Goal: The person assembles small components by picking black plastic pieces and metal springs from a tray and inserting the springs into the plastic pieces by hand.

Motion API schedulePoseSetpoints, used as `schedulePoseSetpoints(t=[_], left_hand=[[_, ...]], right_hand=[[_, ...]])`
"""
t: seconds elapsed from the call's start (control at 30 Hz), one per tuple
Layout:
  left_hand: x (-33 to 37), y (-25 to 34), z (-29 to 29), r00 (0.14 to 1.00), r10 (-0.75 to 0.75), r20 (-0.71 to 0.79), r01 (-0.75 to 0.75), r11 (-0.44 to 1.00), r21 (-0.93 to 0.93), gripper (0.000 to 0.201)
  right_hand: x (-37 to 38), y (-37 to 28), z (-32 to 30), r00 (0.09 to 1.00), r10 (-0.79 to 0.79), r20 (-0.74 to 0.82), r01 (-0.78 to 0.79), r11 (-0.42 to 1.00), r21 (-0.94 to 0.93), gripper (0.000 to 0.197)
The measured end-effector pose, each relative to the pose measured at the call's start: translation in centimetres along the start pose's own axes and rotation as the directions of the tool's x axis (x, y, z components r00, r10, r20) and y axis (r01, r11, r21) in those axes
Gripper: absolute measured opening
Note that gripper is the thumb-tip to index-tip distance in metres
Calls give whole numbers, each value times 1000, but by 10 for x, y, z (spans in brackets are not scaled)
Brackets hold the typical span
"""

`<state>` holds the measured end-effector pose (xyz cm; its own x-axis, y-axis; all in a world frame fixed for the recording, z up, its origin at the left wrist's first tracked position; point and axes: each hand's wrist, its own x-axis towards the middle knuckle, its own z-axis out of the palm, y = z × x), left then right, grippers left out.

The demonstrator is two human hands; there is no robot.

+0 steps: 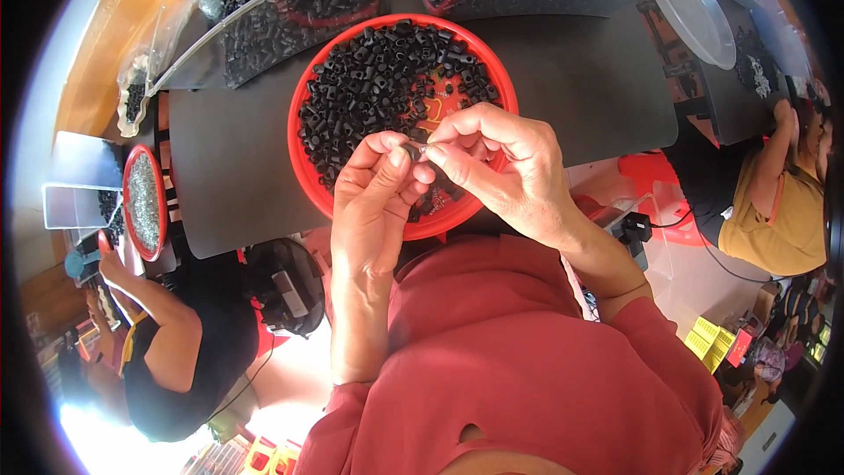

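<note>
Both my hands meet over a round red basin point(503, 79) filled with small black tubular plastic pieces point(369, 79). Between the thumb and fingers of my left hand point(374, 189) is one small black plastic piece point(411, 151). My right hand point(510, 163) pinches a tiny, pale metallic-looking part point(424, 148) against that piece; its exact kind is too small to make out. At the right side of the basin, the red patterned bottom shows between the scattered pieces.
Clear plastic bins point(299, 13) full of black pieces stand along the far side of the dark table point(229, 158). A red basin of small shiny parts point(142, 202) sits at left. Co-workers sit on both sides, one in dark clothes point(189, 343), another in a mustard top point(782, 211).
</note>
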<state>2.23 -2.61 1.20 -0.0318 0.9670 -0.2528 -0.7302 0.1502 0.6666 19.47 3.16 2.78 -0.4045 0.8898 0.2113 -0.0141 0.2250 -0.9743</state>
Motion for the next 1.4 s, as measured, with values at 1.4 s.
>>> schedulePoseSetpoints(t=[1.4], left_hand=[[-10, -13, -1, 992, 121, -20, -116, 980, 160, 26]], right_hand=[[-11, 4, -3, 907, -392, 151, 413, 768, -490, 24]])
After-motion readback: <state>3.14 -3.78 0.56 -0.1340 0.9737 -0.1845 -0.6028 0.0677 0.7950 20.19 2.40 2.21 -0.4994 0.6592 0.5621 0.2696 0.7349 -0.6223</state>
